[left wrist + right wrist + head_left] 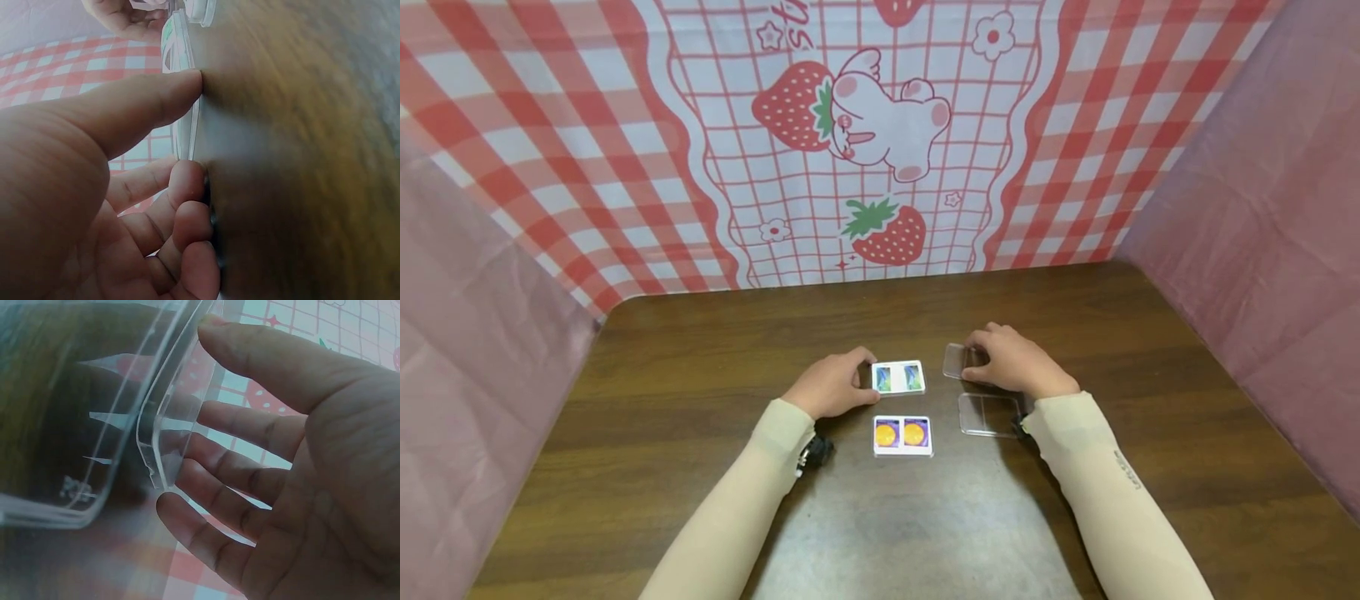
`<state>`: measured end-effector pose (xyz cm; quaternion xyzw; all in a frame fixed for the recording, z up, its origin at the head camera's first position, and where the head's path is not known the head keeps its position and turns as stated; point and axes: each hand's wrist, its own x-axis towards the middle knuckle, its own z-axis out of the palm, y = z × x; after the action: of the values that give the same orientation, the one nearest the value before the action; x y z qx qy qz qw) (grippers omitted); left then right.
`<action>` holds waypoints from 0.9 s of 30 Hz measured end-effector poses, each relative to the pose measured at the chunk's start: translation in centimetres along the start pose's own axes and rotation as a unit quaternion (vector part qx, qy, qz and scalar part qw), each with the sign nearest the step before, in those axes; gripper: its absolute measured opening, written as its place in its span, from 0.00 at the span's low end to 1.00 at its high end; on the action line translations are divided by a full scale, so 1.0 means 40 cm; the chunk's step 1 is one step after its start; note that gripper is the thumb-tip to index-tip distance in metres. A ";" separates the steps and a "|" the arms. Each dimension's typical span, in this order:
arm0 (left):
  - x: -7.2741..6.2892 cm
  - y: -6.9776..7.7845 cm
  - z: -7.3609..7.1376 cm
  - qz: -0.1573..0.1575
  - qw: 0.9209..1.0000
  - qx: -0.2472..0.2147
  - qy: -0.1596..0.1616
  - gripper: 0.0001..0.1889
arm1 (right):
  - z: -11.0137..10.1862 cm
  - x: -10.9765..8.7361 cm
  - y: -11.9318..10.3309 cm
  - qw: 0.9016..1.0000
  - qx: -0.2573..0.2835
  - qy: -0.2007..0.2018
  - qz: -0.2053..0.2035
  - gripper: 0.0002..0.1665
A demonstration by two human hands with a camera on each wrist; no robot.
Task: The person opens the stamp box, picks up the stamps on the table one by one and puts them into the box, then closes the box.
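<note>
In the head view my left hand (831, 385) holds the left end of a flat clear case (900, 377) with two green-and-blue picture cards. Its thumb lies at the near corner and a finger at the far corner; the left wrist view shows the case's thin edge (186, 134) between them. Over to the right, my right hand (1011, 360) grips a small clear plastic lid (954, 361) at its right end. The right wrist view has the thumb at one edge of this lid (164, 434) and the fingertips along the other side.
Nearer the person lies a second case (902, 436) with two purple-and-yellow pictures. Beside it, below the right hand, is another clear plastic piece (981, 415). They rest on a brown wooden table (700, 350), with a red-and-white checked cloth (572, 142) hanging behind.
</note>
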<state>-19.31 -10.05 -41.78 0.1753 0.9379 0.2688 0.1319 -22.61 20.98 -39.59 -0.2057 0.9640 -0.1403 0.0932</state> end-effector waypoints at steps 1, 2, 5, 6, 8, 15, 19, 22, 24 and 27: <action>0.000 0.000 0.000 -0.001 1.000 -0.001 0.000 0.30 | 0.000 0.000 0.000 1.000 0.000 -0.001 0.001 0.29; 0.000 -0.001 0.000 -0.002 1.000 -0.001 0.001 0.30 | -0.001 0.000 -0.001 1.000 0.000 -0.002 0.001 0.30; -0.001 -0.002 -0.001 -0.002 1.000 -0.002 0.002 0.30 | -0.008 -0.001 -0.001 1.000 0.001 -0.003 0.002 0.31; -0.001 -0.002 -0.001 -0.002 1.000 -0.001 0.002 0.30 | -0.011 -0.002 0.000 1.000 0.002 -0.004 0.005 0.32; 0.000 -0.003 -0.002 -0.001 1.000 -0.002 0.002 0.30 | -0.018 -0.006 0.002 1.000 0.004 -0.009 0.011 0.33; 0.002 -0.004 -0.003 0.001 1.000 -0.001 -0.001 0.30 | -0.041 -0.021 0.009 0.998 0.010 -0.047 0.046 0.35; 0.003 -0.004 -0.003 -0.002 1.000 0.001 -0.002 0.30 | -0.040 -0.021 0.014 0.997 0.010 -0.052 0.051 0.33; 0.003 -0.003 -0.002 -0.003 1.000 0.003 -0.003 0.30 | -0.037 -0.019 0.016 0.997 0.019 -0.048 0.051 0.31; 0.003 -0.002 -0.002 -0.004 1.000 0.003 -0.004 0.30 | -0.037 -0.017 0.017 0.997 0.024 -0.047 0.051 0.30; 0.003 -0.001 -0.002 -0.003 1.000 0.002 -0.005 0.30 | -0.034 -0.016 0.018 0.997 0.026 -0.044 0.052 0.29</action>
<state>-19.46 -10.08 -41.74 0.1739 0.9383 0.2657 0.1370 -22.61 22.22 -38.44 -0.1591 0.9642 -0.1515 0.1483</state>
